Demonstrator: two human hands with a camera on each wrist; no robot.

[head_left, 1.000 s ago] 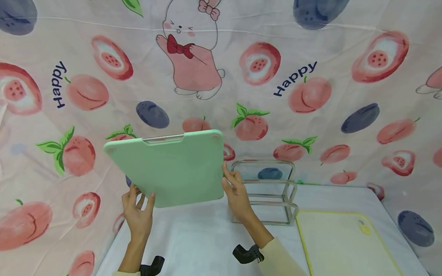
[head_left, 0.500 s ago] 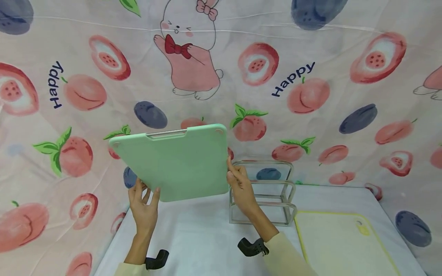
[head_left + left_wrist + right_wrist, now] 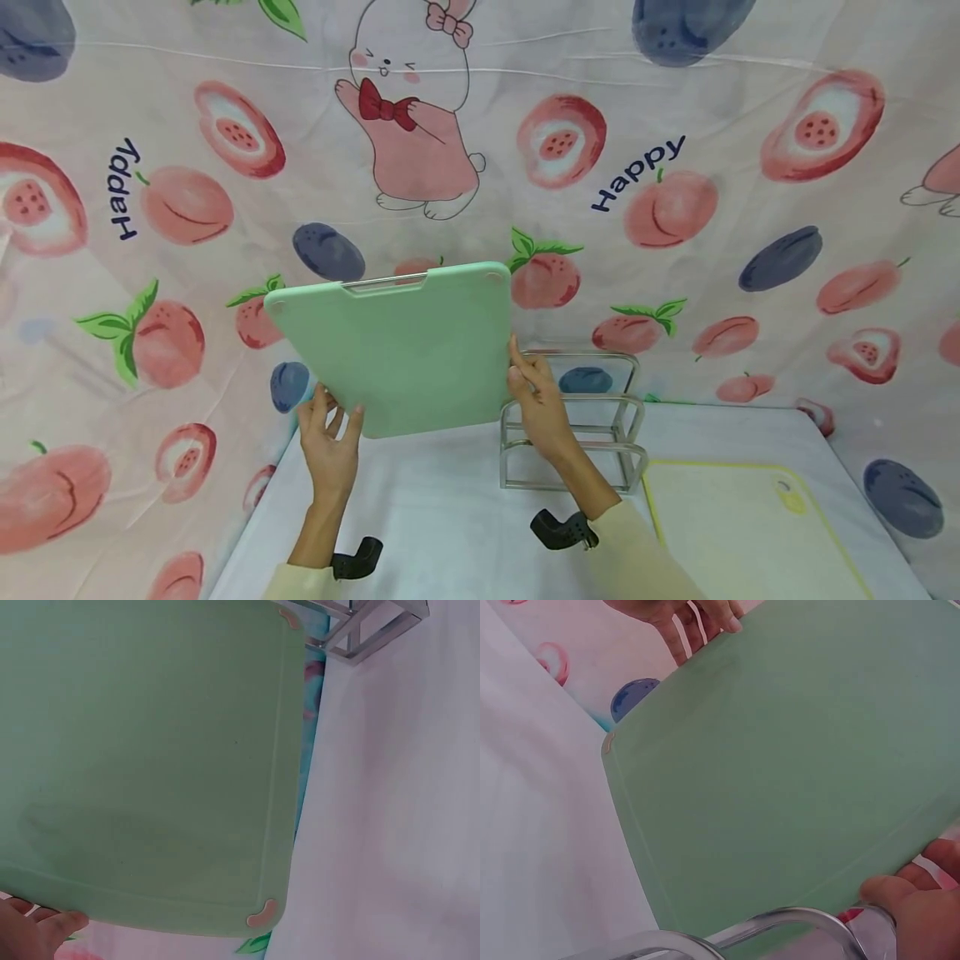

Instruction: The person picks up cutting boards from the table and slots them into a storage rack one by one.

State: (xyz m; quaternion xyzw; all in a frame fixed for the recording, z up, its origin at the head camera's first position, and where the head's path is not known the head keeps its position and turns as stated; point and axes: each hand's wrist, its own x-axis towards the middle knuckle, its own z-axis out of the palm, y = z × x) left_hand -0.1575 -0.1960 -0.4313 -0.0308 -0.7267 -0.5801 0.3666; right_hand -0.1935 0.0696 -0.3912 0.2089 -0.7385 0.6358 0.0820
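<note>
A pale green cutting board (image 3: 420,354) with rounded corners and a slot handle on its top edge is held up, tilted, above the white table. My left hand (image 3: 330,446) pinches its lower left edge between thumb and fingers. On the opposite side, my right hand (image 3: 540,404) grips the right edge, thumb on the near face. Pinkish corner pads (image 3: 262,913) show on the board in the left wrist view. Just behind and beside my right hand stands a metal rack (image 3: 630,417) with several upright loops; in the right wrist view the rack's loops (image 3: 802,913) lie close to the board's edge.
A cream cutting board with a yellow rim (image 3: 750,521) lies flat on the white-covered table (image 3: 442,508) at the right. Behind the table hangs a cloth (image 3: 555,50) printed with fruit and a rabbit. Both wrists wear black camera mounts (image 3: 358,558).
Both hands have carried the green board to the right and slightly upward, bringing its right edge nearer the metal rack. The rack and cream board have stayed in place.
</note>
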